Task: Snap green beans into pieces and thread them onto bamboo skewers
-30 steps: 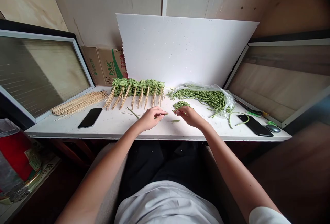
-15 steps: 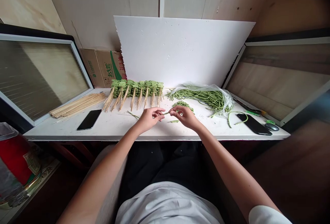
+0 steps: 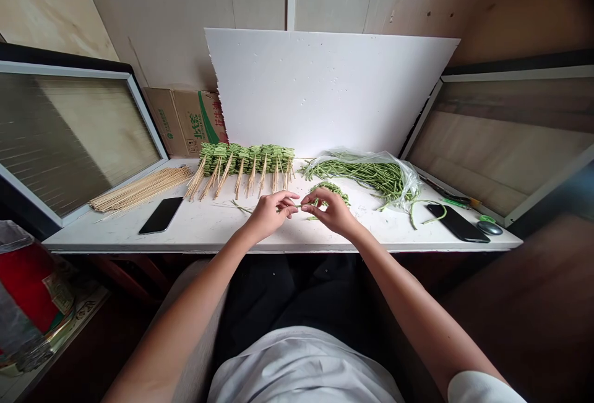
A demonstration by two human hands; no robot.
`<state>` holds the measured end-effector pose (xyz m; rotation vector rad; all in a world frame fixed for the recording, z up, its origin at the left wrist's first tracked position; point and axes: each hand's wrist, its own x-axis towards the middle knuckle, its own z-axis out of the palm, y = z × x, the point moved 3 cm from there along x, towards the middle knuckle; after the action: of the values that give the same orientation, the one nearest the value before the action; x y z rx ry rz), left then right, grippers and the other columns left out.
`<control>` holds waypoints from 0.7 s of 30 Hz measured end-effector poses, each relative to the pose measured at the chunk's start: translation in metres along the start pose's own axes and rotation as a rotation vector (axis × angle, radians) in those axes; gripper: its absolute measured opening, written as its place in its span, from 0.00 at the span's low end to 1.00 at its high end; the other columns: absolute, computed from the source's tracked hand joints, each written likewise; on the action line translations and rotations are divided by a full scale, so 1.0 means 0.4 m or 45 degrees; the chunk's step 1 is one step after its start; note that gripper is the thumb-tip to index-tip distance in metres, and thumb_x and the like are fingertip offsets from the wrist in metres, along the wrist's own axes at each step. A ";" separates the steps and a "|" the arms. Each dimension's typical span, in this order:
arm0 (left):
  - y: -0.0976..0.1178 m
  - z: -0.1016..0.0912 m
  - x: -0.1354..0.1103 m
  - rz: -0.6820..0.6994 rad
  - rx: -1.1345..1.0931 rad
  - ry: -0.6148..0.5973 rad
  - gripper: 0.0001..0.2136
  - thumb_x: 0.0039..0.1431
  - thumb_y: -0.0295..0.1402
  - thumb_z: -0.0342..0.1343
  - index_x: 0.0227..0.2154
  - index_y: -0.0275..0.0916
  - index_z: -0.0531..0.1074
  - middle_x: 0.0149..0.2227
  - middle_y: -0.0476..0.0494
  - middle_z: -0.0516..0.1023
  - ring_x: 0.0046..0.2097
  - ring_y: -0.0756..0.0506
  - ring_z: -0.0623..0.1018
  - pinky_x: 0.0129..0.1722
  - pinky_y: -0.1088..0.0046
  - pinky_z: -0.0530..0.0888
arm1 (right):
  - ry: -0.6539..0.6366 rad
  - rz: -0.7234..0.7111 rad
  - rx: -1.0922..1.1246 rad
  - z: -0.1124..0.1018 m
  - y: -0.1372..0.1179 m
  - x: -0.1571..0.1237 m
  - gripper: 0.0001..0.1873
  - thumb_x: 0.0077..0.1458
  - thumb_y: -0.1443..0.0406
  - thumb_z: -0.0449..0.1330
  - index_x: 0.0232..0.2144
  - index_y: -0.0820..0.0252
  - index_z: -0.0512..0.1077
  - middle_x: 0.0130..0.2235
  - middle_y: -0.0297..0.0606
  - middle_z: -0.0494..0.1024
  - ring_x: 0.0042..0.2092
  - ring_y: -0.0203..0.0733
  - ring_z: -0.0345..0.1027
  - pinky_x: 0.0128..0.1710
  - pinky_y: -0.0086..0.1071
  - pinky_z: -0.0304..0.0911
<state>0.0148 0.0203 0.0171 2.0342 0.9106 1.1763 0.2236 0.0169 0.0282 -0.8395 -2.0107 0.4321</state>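
Between my two hands, just above the table's front half, runs a thin green long bean (image 3: 241, 206). My left hand (image 3: 273, 212) is closed on it, with its tail sticking out to the left. My right hand (image 3: 328, 210) pinches the bean's other end, its fingertips very near the left ones. Behind my right hand lies a small pile of short bean pieces (image 3: 333, 190). A few more pieces lie partly hidden under that hand. Bundles of skewered bean pieces (image 3: 245, 158) stand in a row at the back, their bamboo sticks pointing toward me.
Bare bamboo skewers (image 3: 143, 187) and a phone (image 3: 161, 215) lie on the left. Uncut long beans (image 3: 371, 173) spill from a clear plastic bag at the back right. Another phone (image 3: 457, 223) and a dark mouse-like object (image 3: 489, 228) rest near the right edge. A white board (image 3: 334, 87) leans behind.
My right hand has shifted slightly left, so its fingertips are closer to my left hand's along the bean. The bean's left tail has moved a little to the right.
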 end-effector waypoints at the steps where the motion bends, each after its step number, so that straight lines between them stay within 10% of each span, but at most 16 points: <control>1: 0.000 -0.001 0.000 0.004 0.004 0.003 0.14 0.63 0.32 0.64 0.51 0.39 0.79 0.36 0.44 0.85 0.34 0.46 0.83 0.44 0.65 0.81 | -0.005 0.003 0.002 0.003 0.002 -0.001 0.10 0.64 0.55 0.68 0.38 0.54 0.80 0.40 0.41 0.84 0.42 0.47 0.74 0.39 0.38 0.69; 10: 0.026 0.003 -0.007 0.084 0.022 -0.018 0.14 0.62 0.28 0.62 0.51 0.41 0.80 0.35 0.46 0.87 0.38 0.45 0.85 0.50 0.65 0.80 | -0.001 0.027 0.076 0.043 0.011 -0.012 0.04 0.62 0.68 0.60 0.35 0.56 0.75 0.38 0.40 0.80 0.39 0.44 0.70 0.40 0.37 0.67; 21: 0.003 0.014 -0.004 0.019 -0.157 -0.032 0.03 0.59 0.26 0.61 0.36 0.38 0.78 0.34 0.44 0.84 0.37 0.45 0.85 0.44 0.67 0.82 | -0.128 0.260 0.743 0.086 0.041 -0.020 0.19 0.55 0.48 0.71 0.32 0.56 0.76 0.33 0.38 0.79 0.38 0.45 0.74 0.43 0.40 0.71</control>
<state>0.0196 0.0176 0.0150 1.9556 0.7928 1.1828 0.2043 0.0235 -0.0049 -0.6578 -1.7455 1.1308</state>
